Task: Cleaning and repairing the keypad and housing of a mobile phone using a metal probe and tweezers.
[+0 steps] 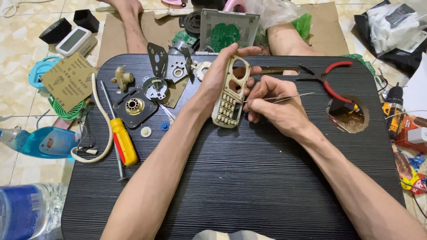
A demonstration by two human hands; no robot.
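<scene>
**Phone shell and tweezers over the black table**

My forearms are reaching in over the table (249,178), converging at its middle. My left hand (220,75) is holding the beige phone shell (230,93) upright and slightly tilted, fingers curling around its far edge. My right hand (271,104) is sitting just beside it, knuckles up, fingers pressed together and pinching thin tweezers (284,98) that are lying nearly level.

A single head-worn camera looks steeply down from close above at the black wood-grain lap table (249,178), facing forward past its far edge to the beige tiled floor (26,40).
</scene>
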